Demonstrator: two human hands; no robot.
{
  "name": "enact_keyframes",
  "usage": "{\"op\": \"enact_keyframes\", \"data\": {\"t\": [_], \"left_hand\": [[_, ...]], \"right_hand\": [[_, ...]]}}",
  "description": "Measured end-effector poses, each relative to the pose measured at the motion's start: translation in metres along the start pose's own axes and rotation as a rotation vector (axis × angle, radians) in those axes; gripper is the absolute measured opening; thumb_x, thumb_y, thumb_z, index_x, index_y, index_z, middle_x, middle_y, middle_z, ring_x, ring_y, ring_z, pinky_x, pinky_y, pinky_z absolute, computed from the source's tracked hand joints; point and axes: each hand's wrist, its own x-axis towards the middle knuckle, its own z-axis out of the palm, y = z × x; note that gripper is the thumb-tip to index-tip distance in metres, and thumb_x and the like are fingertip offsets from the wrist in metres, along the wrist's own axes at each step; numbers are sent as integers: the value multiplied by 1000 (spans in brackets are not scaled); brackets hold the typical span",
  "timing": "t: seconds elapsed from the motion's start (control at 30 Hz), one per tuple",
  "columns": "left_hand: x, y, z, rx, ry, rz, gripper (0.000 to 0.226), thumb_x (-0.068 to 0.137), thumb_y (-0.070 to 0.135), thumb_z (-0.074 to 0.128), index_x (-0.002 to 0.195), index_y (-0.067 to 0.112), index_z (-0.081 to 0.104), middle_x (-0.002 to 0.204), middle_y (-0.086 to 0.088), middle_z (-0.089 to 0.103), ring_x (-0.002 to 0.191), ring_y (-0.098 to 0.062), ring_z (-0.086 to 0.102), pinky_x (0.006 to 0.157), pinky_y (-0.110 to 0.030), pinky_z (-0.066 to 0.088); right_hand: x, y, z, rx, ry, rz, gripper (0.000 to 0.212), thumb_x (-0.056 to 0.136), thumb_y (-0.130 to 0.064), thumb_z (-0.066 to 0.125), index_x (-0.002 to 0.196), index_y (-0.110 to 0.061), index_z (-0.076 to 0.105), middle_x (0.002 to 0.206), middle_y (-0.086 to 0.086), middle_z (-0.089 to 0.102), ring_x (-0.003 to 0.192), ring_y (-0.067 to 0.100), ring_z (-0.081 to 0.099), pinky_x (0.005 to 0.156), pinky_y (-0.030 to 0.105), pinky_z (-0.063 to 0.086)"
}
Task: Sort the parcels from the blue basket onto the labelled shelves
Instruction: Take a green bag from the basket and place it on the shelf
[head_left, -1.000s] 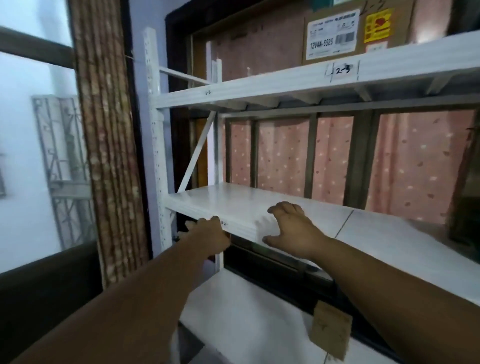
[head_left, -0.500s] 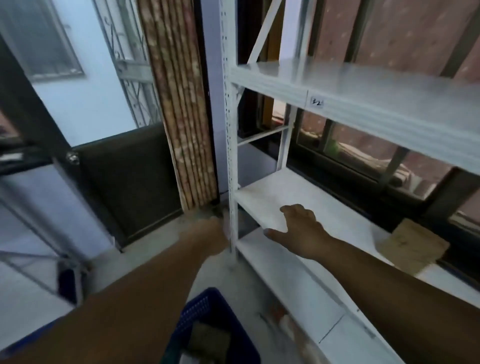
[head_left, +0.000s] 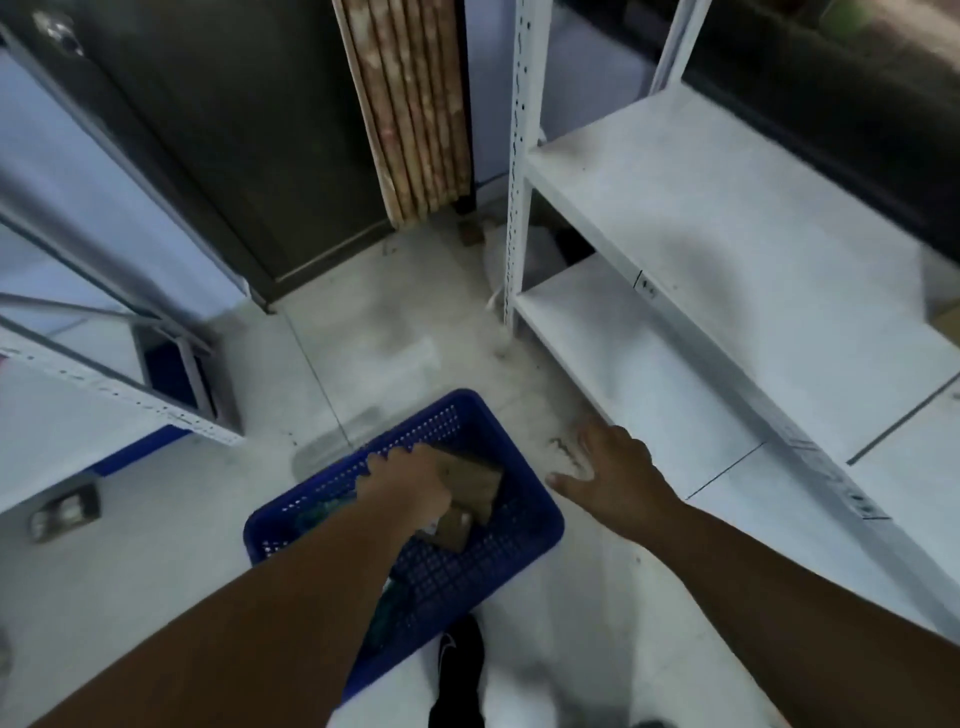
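Observation:
A blue plastic basket stands on the floor below me. Inside it lie brown cardboard parcels, with a smaller one just under them and something teal at the left side. My left hand reaches down into the basket, and its curled fingers grip the left end of the top brown parcel. To the right of the basket, my right hand hovers above the floor with fingers spread, holding nothing. It is close to the front edge of the lowest white shelf.
The white rack's upright post stands ahead, with a bare middle shelf carrying a small label on its edge. Another metal rack is at the left. A dark door and brown slatted panel stand behind. My shoe is beside the basket.
My view has dropped from the shelves to the floor. Both hands came down off the shelf; the left went into the basket onto a parcel, the right now hangs beside it.

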Motion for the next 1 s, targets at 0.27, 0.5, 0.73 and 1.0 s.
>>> {"op": "enact_keyframes", "data": {"t": [0.27,0.5,0.73,1.0], "left_hand": [[59,-49,106,-88,-148,-14,61,99,43,51,150,14,37,149,-17,45,141,-43,38,115,-54,38],[90,-95,186,-135,-264,-39,40,98,37,56,129,14,46,133,-16,54,124,-37,50,104,-46,47],[121,-126,233,-180,-249,-89,57,97,38,58,146,14,41,145,-16,49,134,-39,45,107,-47,46],[160,-159,286,-285,-215,-168,61,96,38,56,150,16,38,144,-16,50,132,-39,48,108,-47,45]], "right_hand": [[31,14,95,-49,-138,23,89,87,-65,67,156,-22,31,153,7,41,139,29,42,106,44,47],[58,32,179,-56,-213,-4,94,86,-67,62,161,-23,24,152,2,42,135,26,46,104,44,50],[76,39,249,-107,-303,-54,94,91,-57,67,162,-22,18,157,3,34,140,26,39,109,41,46],[101,44,313,-39,-353,-12,88,87,-50,76,157,-21,30,149,3,45,135,25,45,111,40,45]]}}
